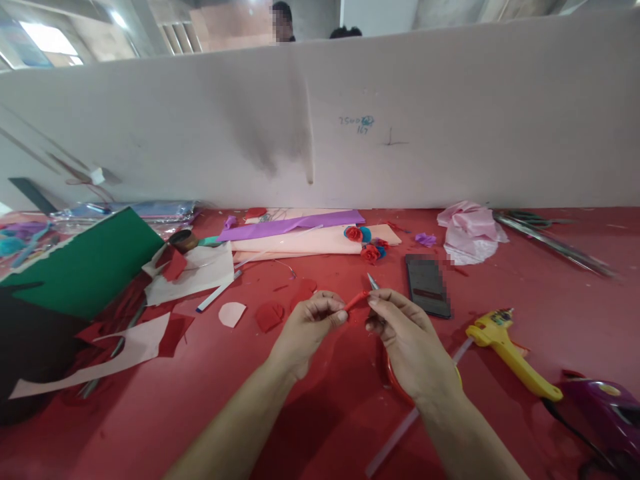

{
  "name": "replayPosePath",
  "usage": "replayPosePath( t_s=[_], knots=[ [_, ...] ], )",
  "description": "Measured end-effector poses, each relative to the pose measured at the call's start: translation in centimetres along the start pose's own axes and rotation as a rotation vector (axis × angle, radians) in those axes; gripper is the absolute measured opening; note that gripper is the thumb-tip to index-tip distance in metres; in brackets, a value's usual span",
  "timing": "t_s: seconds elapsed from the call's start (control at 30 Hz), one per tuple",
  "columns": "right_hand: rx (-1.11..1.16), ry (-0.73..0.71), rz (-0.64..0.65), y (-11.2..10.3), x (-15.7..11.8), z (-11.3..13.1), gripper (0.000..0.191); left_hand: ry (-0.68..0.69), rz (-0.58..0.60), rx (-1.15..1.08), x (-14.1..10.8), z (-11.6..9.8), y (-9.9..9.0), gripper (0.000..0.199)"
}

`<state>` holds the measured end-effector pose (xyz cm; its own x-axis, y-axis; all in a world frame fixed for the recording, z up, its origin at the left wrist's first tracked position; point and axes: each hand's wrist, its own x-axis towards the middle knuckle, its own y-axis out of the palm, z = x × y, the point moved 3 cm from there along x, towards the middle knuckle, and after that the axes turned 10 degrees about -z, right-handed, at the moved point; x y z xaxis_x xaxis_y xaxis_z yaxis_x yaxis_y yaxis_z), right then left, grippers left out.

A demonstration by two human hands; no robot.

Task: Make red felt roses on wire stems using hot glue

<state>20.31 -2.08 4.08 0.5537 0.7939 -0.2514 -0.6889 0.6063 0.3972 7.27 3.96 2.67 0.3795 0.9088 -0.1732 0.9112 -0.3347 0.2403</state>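
A small, narrow red piece (356,302), rolled or folded, is stretched between my two hands above the red table. My left hand (305,330) pinches its lower left end between thumb and fingers. The upper right end is held in the fingertips of my right hand (410,340). A pointed metal tip (373,281) shows just beyond my right fingers; whether that hand holds the tool, I cannot tell. Beneath the right wrist lies a round red-rimmed object (395,380), mostly hidden. Red cut petals (269,317) and a pale petal-shaped piece (233,314) lie left of my hands.
Red and blue flowers (371,253) lie ahead, by purple (295,225) and peach sheets (300,245). On the right are a phone (427,287), a yellow glue gun (515,357) and scissors (530,219). A green board (90,263) and paper scraps (120,357) fill the left. A white partition (200,133) stands behind.
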Motion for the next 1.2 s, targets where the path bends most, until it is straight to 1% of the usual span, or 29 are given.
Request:
replayPosePath(
  t_s=[0.13,0.27,0.4,0.5,0.6,0.8,0.9,1.1,1.2],
  knots=[
    [-0.019,0.001,-0.008,0.13,-0.06,-0.02,0.013,0.064,-0.018,0.061,-0.24,-0.07,0.0,0.011],
    [-0.004,-0.002,-0.019,0.09,-0.11,0.09,0.014,0.079,-0.006,0.065,-0.26,0.1,-0.05,0.009],
    [-0.002,-0.012,-0.044,-0.24,0.03,0.02,0.015,0.045,-0.012,-0.028,-0.16,-0.1,-0.11,0.01],
    [0.005,-0.018,-0.034,-0.32,0.17,-0.12,0.013,0.011,-0.002,-0.062,-0.2,-0.41,-0.02,0.011],
    [0.007,-0.02,-0.027,-0.29,0.24,-0.13,0.012,-0.007,0.01,-0.052,-0.24,-0.49,0.06,0.009],
    [-0.015,-0.016,-0.024,-0.12,0.11,0.11,0.011,-0.051,0.021,-0.067,-0.04,0.04,-0.08,0.006],
    [-0.009,-0.027,-0.006,-0.06,0.07,0.13,0.011,-0.057,0.026,-0.036,0.0,0.06,-0.14,0.006],
    [-0.019,-0.031,-0.001,-0.07,0.07,0.08,0.008,-0.11,-0.02,-0.037,-0.28,-0.41,0.23,0.014],
    [-0.015,-0.036,-0.003,-0.02,0.05,0.2,0.007,-0.111,-0.034,-0.042,-0.34,-0.42,0.33,0.018]
  ],
)
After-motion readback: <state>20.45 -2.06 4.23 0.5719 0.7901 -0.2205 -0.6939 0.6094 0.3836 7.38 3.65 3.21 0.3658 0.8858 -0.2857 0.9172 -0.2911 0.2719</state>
